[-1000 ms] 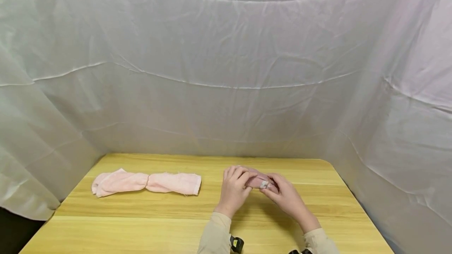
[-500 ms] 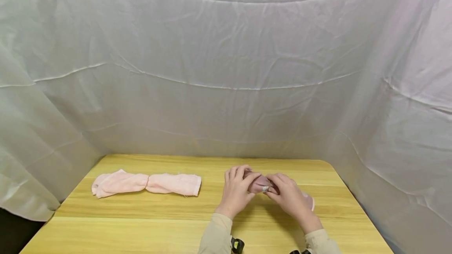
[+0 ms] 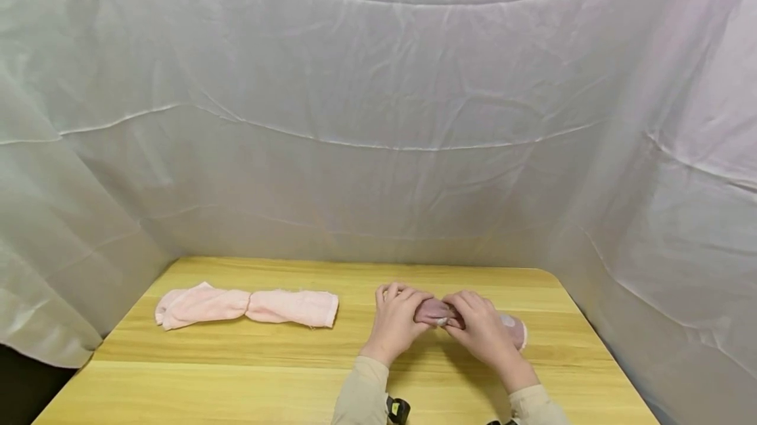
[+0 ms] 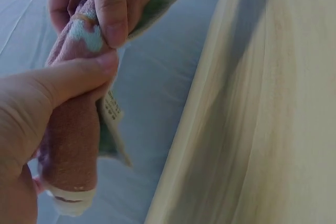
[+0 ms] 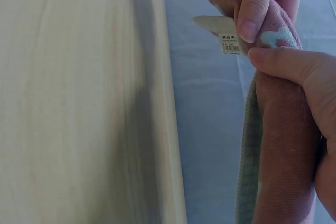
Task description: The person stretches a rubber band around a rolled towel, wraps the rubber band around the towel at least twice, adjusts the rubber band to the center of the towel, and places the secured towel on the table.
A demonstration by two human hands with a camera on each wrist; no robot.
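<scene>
A rolled mauve towel [image 3: 432, 311] with a pale blue patch is held in both hands above the table. My left hand [image 3: 397, 318] grips it on the left, with the thumb [image 4: 79, 77] pressed along the roll in the left wrist view. My right hand [image 3: 480, 328] pinches it near the middle, fingertips close to the left thumb. A thin tan band [image 4: 84, 19] crosses the towel by the right fingers. From the roll's side sticks out a white printed label [image 5: 229, 43]. The towel's right end shows beyond the right hand. Palms are partly hidden.
On the left of the wooden table [image 3: 236, 372] lies a light pink towel [image 3: 284, 307], rolled and cinched at its middle. Pale grey cloth [image 3: 378, 188] hangs behind and at both sides. The table's right edge runs past the right hand.
My right hand's fingers have closed in on the towel's middle, covering more of the pale patch. The towel's right end has come into view beyond that hand. The light pink towel has stayed put.
</scene>
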